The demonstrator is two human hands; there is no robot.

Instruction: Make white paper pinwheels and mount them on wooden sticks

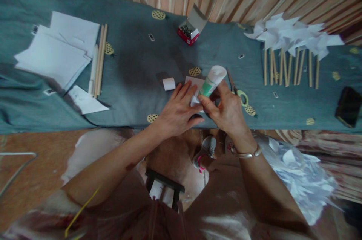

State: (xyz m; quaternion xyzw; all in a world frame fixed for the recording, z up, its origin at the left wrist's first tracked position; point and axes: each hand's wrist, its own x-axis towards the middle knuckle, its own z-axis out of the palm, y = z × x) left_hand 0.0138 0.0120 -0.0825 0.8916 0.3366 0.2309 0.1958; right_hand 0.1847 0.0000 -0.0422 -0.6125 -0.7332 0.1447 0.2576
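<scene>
Head view: my left hand (179, 110) lies flat, fingers loosely spread, pinning white paper (199, 83) at the table's (130, 85) near middle; my right hand (227, 110) grips a glue stick (212, 81) over it. Gluing seems in hand, calling for steady paper.

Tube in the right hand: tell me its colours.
The tube is white, with green on its lower part; the head view, the only one, shows it.
</scene>
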